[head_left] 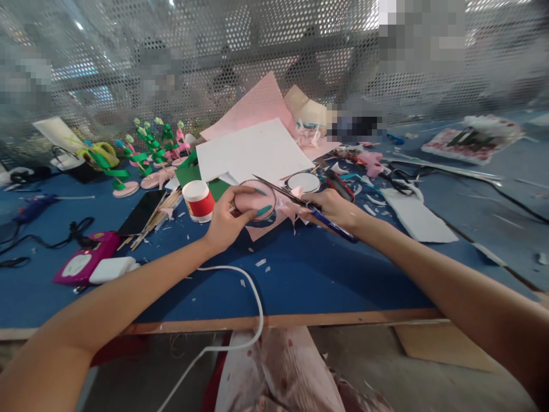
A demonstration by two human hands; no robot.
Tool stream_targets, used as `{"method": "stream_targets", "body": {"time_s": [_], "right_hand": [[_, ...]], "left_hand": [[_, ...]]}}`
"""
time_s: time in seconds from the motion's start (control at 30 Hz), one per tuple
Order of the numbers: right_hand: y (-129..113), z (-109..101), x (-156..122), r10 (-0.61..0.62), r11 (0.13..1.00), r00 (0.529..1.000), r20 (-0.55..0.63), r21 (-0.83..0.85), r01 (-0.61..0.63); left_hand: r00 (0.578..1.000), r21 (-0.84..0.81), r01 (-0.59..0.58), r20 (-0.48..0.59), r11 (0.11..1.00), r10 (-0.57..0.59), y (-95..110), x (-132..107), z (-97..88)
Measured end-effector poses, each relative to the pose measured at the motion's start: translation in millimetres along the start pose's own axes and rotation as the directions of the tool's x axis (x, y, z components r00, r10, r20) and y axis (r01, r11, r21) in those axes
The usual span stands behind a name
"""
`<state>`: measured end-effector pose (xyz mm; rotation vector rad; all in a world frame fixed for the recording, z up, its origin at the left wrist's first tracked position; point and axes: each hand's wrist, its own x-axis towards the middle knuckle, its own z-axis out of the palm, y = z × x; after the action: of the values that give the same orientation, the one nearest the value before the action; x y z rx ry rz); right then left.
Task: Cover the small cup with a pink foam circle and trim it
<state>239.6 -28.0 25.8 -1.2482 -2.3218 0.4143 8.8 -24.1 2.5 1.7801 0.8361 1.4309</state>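
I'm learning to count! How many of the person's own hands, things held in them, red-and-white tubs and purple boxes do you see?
Hands: 2 (left hand, right hand)
Things held: 2 (pink disc, blue-handled scissors)
Red-and-white tub: 1
Purple box: 1
Total: 6

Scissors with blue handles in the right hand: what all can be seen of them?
The long, blue-handled metal scissors are held in the right hand, which partly covers the handles. Their slim, dark, pointed blades slant leftward and away from the person, beside the far edge of the round pink disc in the left hand. Whether blades and disc touch cannot be told.
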Motion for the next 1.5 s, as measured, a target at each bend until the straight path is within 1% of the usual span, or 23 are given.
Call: {"method": "stream_targets", "body": {"time_s": [0.17, 0.33, 0.47, 0.57, 0.77, 0.83, 0.87, 0.9, 0.97, 1.0, 1.07, 1.13, 1.2, 1.3, 1.43, 1.5], "right_hand": [[-2, -2, 0, 0.001, 0.999, 1.0, 0.005, -0.035, 0.0], [5, 0, 0, 0.056, 0.978, 0.998, -0.002, -0.201, -0.055], [8, 0, -1, 0.099, 0.954, 0.995, -0.012, -0.285, -0.098], [7, -1, -2, 0.122, 0.944, 0.992, -0.043, -0.304, -0.129], [6, -1, -1, 0.146, 0.947, 0.984, -0.105, -0.274, -0.169], [3, 0, -1, 0.158, 0.958, 0.977, -0.143, -0.219, -0.187], [1, 1, -2, 0.165, 0.967, 0.973, -0.162, -0.166, -0.192], [-2, 1, -3, 0.176, 0.977, 0.969, -0.176, -0.092, -0.194], [-9, 3, -5, 0.221, 0.972, 0.957, -0.186, 0.119, -0.201], [-13, 3, -7, 0.255, 0.947, 0.951, -0.173, 0.241, -0.21], [-20, 4, -9, 0.318, 0.863, 0.939, -0.135, 0.45, -0.228], [-26, 4, -9, 0.344, 0.794, 0.934, -0.093, 0.56, -0.237], [-30, 3, -8, 0.361, 0.762, 0.931, -0.056, 0.593, -0.26], [-34, 2, -5, 0.398, 0.748, 0.917, -0.034, 0.591, -0.303], [-34, 3, -4, 0.406, 0.75, 0.913, -0.052, 0.59, -0.3], [-29, 5, -4, 0.394, 0.779, 0.915, -0.087, 0.561, -0.282]], "left_hand": [[1.0, 0.013, -0.017, 0.008, 1.0, 0.017, -1, -1, -1.2], [0.999, -0.017, -0.024, 0.024, 1.0, 0.024, -2, -1, -0.9], [0.999, -0.026, -0.023, -0.023, 0.999, 0.022, -4, 0, -0.5], [0.999, -0.031, 0.002, -0.045, 1.0, -0.003, -4, 1, -0.5], [0.996, -0.087, 0.065, -0.059, 0.994, -0.07, -5, 2, -0.5], [0.995, -0.105, 0.086, -0.034, 0.991, -0.09, -6, 2, -0.1], [0.994, -0.13, 0.104, 0.0, 0.986, -0.105, -7, 1, 0.3], [0.992, -0.164, 0.128, 0.041, 0.978, -0.123, -8, 1, 0.8], [0.981, -0.234, 0.18, 0.111, 0.955, -0.158, -10, 1, 1.8], [0.976, -0.258, 0.202, 0.132, 0.945, -0.172, -11, 1, 2.3], [0.968, -0.275, 0.231, 0.157, 0.933, -0.194, -12, 1, 3.1], [0.962, -0.272, 0.251, 0.177, 0.929, -0.208, -12, 1, 3.7], [0.959, -0.265, 0.261, 0.185, 0.928, -0.216, -11, 2, 4.2], [0.964, -0.255, 0.251, 0.157, 0.934, -0.216, -8, 2, 4.5], [0.96, -0.242, 0.267, 0.147, 0.933, -0.237, -4, 3, 3.5], [0.955, -0.227, 0.284, 0.155, 0.932, -0.253, -4, 3, 2.6]]}}
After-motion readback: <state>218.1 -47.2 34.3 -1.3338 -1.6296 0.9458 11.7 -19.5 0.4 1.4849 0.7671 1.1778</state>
